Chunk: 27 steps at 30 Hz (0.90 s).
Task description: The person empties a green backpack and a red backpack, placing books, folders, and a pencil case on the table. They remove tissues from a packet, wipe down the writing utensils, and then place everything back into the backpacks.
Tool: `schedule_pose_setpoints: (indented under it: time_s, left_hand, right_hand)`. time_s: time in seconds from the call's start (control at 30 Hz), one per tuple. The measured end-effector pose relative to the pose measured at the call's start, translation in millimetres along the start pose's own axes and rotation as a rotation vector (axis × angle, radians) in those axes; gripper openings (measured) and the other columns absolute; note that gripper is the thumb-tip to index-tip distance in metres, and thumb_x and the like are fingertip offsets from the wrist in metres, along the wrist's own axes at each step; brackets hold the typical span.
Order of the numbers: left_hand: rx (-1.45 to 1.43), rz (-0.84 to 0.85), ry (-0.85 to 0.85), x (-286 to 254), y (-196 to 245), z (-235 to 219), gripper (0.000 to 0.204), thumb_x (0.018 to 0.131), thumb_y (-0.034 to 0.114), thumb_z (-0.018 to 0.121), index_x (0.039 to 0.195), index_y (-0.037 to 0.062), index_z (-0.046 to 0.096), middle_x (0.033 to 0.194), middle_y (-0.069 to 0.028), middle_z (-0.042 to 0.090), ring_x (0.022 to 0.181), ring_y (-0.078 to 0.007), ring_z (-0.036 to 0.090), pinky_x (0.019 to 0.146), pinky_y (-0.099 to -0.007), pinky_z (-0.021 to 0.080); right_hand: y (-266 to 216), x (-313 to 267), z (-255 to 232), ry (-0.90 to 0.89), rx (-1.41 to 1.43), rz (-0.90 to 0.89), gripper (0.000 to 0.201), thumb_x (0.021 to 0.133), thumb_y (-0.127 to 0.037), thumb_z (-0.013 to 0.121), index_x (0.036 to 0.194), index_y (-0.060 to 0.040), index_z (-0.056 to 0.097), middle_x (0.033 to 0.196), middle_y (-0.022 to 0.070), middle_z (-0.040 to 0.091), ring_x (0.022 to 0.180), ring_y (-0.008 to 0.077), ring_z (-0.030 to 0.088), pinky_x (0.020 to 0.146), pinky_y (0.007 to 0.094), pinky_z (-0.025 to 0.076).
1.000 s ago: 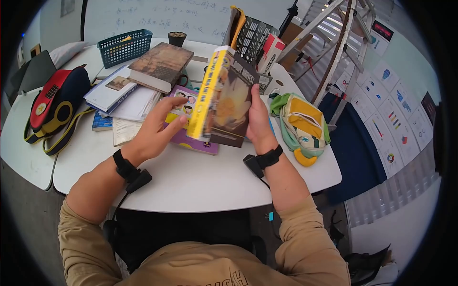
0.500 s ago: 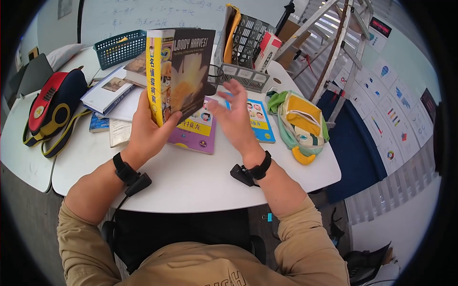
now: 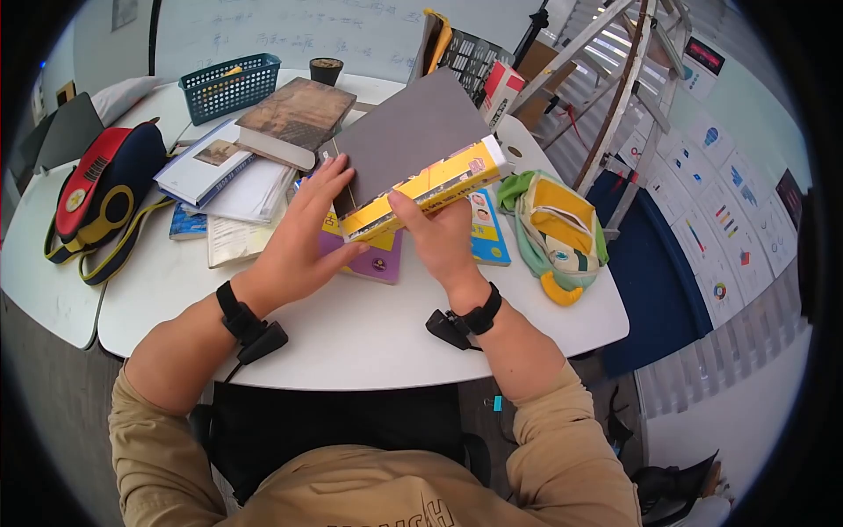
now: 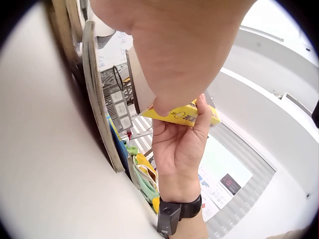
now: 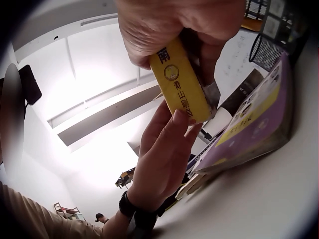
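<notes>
A thick book (image 3: 395,132) with a grey-brown cover and a yellow spine is held up over the table, spine toward me and tilted. My right hand (image 3: 443,241) grips it at the spine, thumb across the yellow and fingers underneath. At the lower left corner, my left hand (image 3: 294,233) touches the cover with extended fingers, its thumb by the spine's end. The right wrist view shows the yellow spine (image 5: 182,92) with Chinese characters, left fingertips at its lower end. Beneath the book lie a purple book (image 3: 379,263) and a blue book (image 3: 489,233), both partly hidden.
A brown hardback (image 3: 299,114), a white-and-blue book (image 3: 206,162) and papers are piled at left, before a green basket (image 3: 230,88). A red and navy bag (image 3: 105,193) sits far left. A green-yellow pouch (image 3: 558,233) lies right, with a ladder (image 3: 615,114) beyond the table.
The book passed from the right hand to the left, then the right hand took it by the spine. It has turned from upright, spine left, to slanted with its spine toward me.
</notes>
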<state>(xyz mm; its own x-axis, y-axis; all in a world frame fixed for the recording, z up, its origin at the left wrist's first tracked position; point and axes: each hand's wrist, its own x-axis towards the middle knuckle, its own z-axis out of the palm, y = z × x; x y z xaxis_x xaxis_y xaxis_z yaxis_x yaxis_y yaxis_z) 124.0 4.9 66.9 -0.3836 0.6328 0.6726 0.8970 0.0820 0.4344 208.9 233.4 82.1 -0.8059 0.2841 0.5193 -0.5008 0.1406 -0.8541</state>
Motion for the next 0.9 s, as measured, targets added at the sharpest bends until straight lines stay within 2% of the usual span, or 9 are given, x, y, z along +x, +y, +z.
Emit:
schedule_pose_setpoints:
  time_s: [0.23, 0.47, 0.57, 0.67, 0.7, 0.77, 0.8, 0.87, 0.9]
  left_hand:
    - [-0.015, -0.093, 0.072, -2, -7, 0, 0.113, 0.084, 0.024, 0.1, 0.173, 0.0019, 0.034, 0.186, -0.0273, 0.022, 0.173, -0.044, 0.025, 0.139, -0.0511, 0.029]
    - [-0.002, -0.106, 0.103, -2, -3, -2, 0.128, 0.078, 0.028, 0.104, 0.176, -0.0006, 0.026, 0.186, -0.0288, 0.019, 0.173, -0.0447, 0.024, 0.139, -0.051, 0.028]
    - [0.055, -0.082, 0.161, -2, -7, 0, 0.122, 0.08, 0.022, 0.102, 0.174, -0.0049, 0.028, 0.179, -0.0335, 0.033, 0.163, -0.0464, 0.043, 0.129, -0.0498, 0.045]
    - [-0.332, -0.199, 0.183, 1, -10, 3, 0.101, 0.086, 0.016, 0.095, 0.169, -0.0047, 0.041, 0.158, -0.0291, 0.061, 0.14, -0.036, 0.068, 0.116, -0.0445, 0.056]
    - [-0.419, -0.23, 0.239, 0, -6, 3, 0.073, 0.094, 0.012, 0.086, 0.159, -0.0033, 0.055, 0.132, -0.0181, 0.076, 0.116, -0.0236, 0.076, 0.102, -0.0375, 0.062]
    - [-0.504, -0.303, 0.249, 1, -4, 1, 0.06, 0.098, 0.012, 0.083, 0.151, -0.0017, 0.06, 0.128, -0.0138, 0.077, 0.111, -0.0204, 0.075, 0.099, -0.0361, 0.061]
    - [-0.545, -0.342, 0.261, 0, -7, 1, 0.053, 0.1, 0.012, 0.082, 0.148, -0.001, 0.062, 0.126, -0.0117, 0.077, 0.108, -0.0188, 0.075, 0.097, -0.0354, 0.061]
    - [-0.612, -0.417, 0.197, -4, -11, -1, 0.037, 0.105, 0.016, 0.08, 0.133, 0.002, 0.063, 0.115, -0.0052, 0.07, 0.102, -0.0141, 0.067, 0.093, -0.033, 0.057]
    - [-0.69, -0.453, 0.159, -4, -10, -3, 0.032, 0.105, 0.017, 0.08, 0.129, 0.0038, 0.062, 0.109, -0.003, 0.065, 0.1, -0.0128, 0.063, 0.093, -0.0324, 0.056]
  right_hand:
    - [7, 1, -1, 0.001, 0.053, -0.023, 0.039, 0.101, -0.018, 0.088, 0.125, 0.0016, 0.065, 0.119, 0.0079, 0.074, 0.107, 0.0124, 0.072, 0.093, 0.0304, 0.061]
    - [5, -3, -5, -0.235, 0.125, 0.038, 0.058, 0.105, -0.023, 0.087, 0.147, 0.0031, 0.057, 0.143, 0.0135, 0.07, 0.133, 0.0214, 0.069, 0.115, 0.0377, 0.057]
    - [7, -6, 0, -0.403, 0.153, -0.013, 0.061, 0.109, -0.014, 0.08, 0.159, 0.0046, 0.052, 0.161, 0.0164, 0.062, 0.149, 0.0282, 0.061, 0.124, 0.0428, 0.053]
    - [0, -4, 2, -0.436, 0.254, -0.005, 0.056, 0.11, -0.009, 0.076, 0.159, 0.0044, 0.054, 0.164, 0.0169, 0.06, 0.152, 0.0283, 0.059, 0.124, 0.0435, 0.053]
    - [-8, 0, 3, -0.393, 0.169, -0.048, 0.05, 0.111, -0.004, 0.072, 0.159, 0.0041, 0.056, 0.158, 0.0177, 0.065, 0.146, 0.0287, 0.065, 0.121, 0.0426, 0.055]
    - [0, 19, -15, -0.261, 0.107, -0.059, 0.042, 0.112, -0.005, 0.07, 0.153, 0.0039, 0.061, 0.143, 0.018, 0.076, 0.13, 0.0264, 0.075, 0.112, 0.0384, 0.061]
    - [0, 33, -23, -0.08, 0.019, -0.05, 0.032, 0.114, -0.01, 0.069, 0.143, 0.0027, 0.067, 0.126, 0.0166, 0.082, 0.114, 0.0235, 0.081, 0.099, 0.0345, 0.066]
    - [15, 69, -55, 0.233, 0.004, -0.035, 0.02, 0.114, -0.016, 0.071, 0.126, 0.0, 0.072, 0.119, 0.0143, 0.082, 0.106, 0.0185, 0.08, 0.083, 0.0329, 0.068]
    - [21, 86, -74, 0.307, -0.007, -0.052, 0.023, 0.112, -0.014, 0.071, 0.129, 0.0013, 0.068, 0.116, 0.0135, 0.082, 0.103, 0.0173, 0.079, 0.081, 0.0324, 0.068]
